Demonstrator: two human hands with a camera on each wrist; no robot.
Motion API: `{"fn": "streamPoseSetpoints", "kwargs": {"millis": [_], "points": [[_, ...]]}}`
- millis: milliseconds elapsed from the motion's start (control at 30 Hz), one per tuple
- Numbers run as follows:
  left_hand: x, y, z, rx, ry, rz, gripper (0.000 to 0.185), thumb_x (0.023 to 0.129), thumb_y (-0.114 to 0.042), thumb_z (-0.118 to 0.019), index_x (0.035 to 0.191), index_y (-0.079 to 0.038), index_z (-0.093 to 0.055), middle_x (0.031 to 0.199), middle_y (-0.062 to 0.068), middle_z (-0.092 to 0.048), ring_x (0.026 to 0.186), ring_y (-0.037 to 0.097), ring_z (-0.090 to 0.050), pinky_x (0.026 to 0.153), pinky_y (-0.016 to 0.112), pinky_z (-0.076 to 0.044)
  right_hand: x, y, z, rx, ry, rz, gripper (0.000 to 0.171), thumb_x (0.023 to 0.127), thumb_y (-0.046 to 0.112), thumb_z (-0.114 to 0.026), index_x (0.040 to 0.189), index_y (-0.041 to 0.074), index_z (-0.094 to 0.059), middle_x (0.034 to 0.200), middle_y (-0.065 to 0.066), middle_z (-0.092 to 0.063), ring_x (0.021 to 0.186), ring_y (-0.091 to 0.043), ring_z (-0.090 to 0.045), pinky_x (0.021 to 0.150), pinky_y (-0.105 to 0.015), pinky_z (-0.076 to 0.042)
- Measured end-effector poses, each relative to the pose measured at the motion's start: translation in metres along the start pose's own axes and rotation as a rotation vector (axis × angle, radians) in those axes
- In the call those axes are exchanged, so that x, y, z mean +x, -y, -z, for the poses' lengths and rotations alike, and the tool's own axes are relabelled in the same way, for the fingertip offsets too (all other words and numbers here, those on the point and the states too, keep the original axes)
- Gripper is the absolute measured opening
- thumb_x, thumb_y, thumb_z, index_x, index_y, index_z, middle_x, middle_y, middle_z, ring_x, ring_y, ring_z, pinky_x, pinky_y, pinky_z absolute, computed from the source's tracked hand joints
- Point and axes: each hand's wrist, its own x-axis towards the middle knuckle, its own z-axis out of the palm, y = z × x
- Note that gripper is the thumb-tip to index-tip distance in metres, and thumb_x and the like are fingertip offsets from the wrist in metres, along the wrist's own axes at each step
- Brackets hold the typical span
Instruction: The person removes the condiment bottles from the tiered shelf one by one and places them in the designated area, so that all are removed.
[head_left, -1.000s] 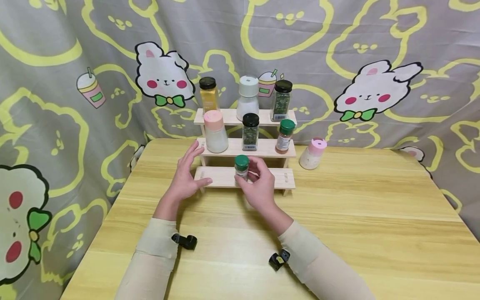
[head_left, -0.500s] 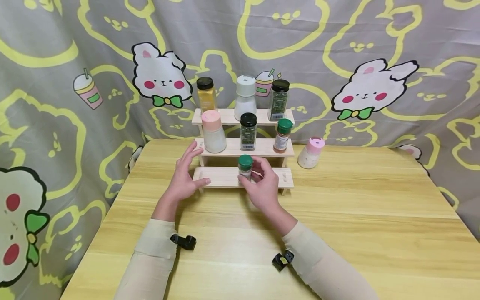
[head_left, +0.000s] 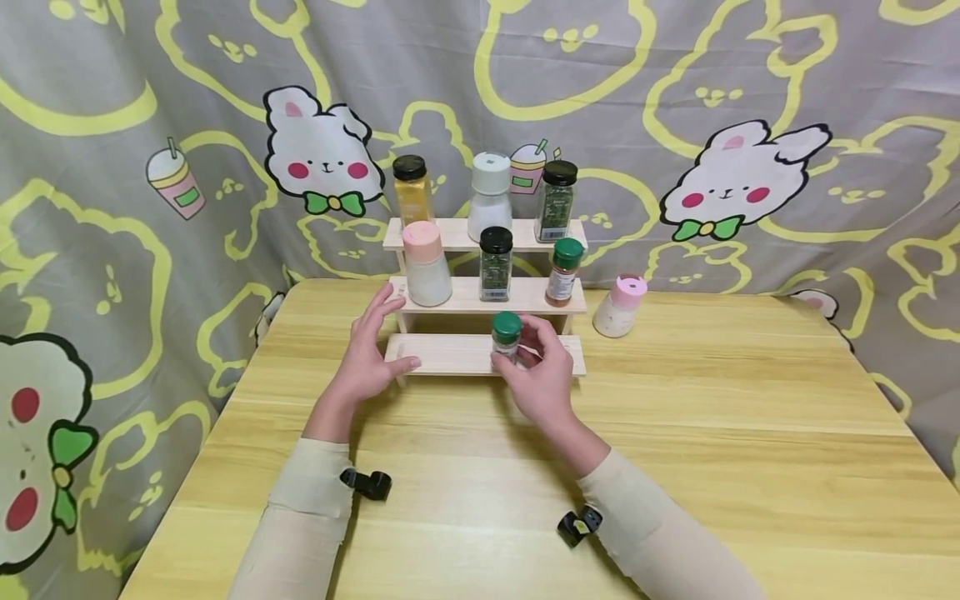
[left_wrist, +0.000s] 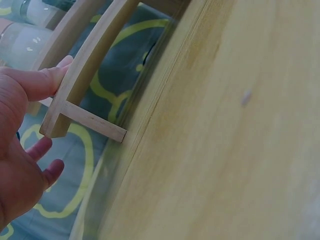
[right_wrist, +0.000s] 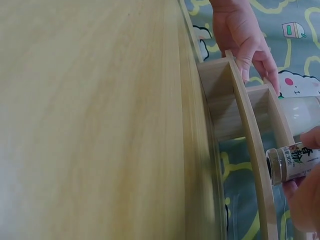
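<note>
My right hand (head_left: 542,375) grips a small spice jar with a green cap (head_left: 507,328) over the right half of the lowest shelf of a wooden three-step rack (head_left: 450,355). The right wrist view shows the jar's labelled side and base (right_wrist: 292,162); whether the base touches the board cannot be told. At the rack's left end, my left hand (head_left: 367,354) has its fingers spread, with the thumb on the lowest shelf. In the left wrist view, the left hand (left_wrist: 22,135) touches the shelf end (left_wrist: 62,107), its lower fingers apart from the wood.
The middle shelf bears a peach-capped jar (head_left: 427,271), a black-capped herb jar (head_left: 496,267) and a green-capped jar (head_left: 564,275). Above stand yellow (head_left: 412,196), white-capped (head_left: 491,200) and herb (head_left: 556,204) jars. A pink-capped jar (head_left: 621,308) stands on the table (head_left: 720,417), right of the rack.
My right hand has shifted the green-capped spice jar rightward along the lowest shelf. The left hand stays at the rack's left end. The view has turned slightly.
</note>
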Motion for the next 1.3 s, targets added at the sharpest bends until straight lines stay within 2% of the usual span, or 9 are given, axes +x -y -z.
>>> {"fn": "streamPoseSetpoints", "kwargs": {"millis": [633, 833, 967, 1300], "points": [[0.000, 0.000, 0.000, 0.004, 0.004, 0.011, 0.091, 0.070, 0.002, -0.089, 0.147, -0.015, -0.044, 0.164, -0.006, -0.018, 0.144, 0.030, -0.017, 0.109, 0.058, -0.021, 0.001, -0.002, 0.024, -0.031, -0.029, -0.028, 0.048, 0.074, -0.019, -0.076, 0.118, -0.007, -0.060, 0.106, -0.023, -0.062, 0.098, -0.034, -0.063, 0.088, -0.048, -0.053], [0.000, -0.002, 0.001, -0.008, 0.006, 0.008, 0.092, 0.069, 0.004, -0.089, 0.148, -0.013, -0.044, 0.164, -0.002, -0.018, 0.144, 0.033, -0.017, 0.110, 0.060, -0.019, 0.002, -0.004, 0.031, -0.031, -0.052, -0.026, 0.049, 0.074, -0.019, -0.076, 0.118, -0.008, -0.060, 0.105, -0.024, -0.062, 0.097, -0.035, -0.062, 0.088, -0.050, -0.053], [-0.001, -0.003, 0.001, -0.009, 0.006, 0.023, 0.092, 0.070, 0.003, -0.088, 0.148, -0.013, -0.043, 0.164, -0.004, -0.018, 0.144, 0.033, -0.017, 0.110, 0.061, -0.020, 0.002, -0.004, 0.036, -0.034, -0.064, -0.031, 0.048, 0.074, -0.019, -0.076, 0.118, -0.009, -0.059, 0.105, -0.026, -0.062, 0.097, -0.035, -0.062, 0.088, -0.051, -0.053], [0.000, -0.003, 0.001, -0.012, 0.011, 0.024, 0.091, 0.071, 0.004, -0.088, 0.148, -0.014, -0.044, 0.164, -0.003, -0.018, 0.144, 0.033, -0.017, 0.110, 0.060, -0.019, 0.002, -0.004, 0.052, -0.077, -0.112, -0.060, 0.052, 0.073, -0.019, -0.077, 0.121, -0.008, -0.059, 0.109, -0.024, -0.062, 0.098, -0.031, -0.061, 0.089, -0.047, -0.053]]}}
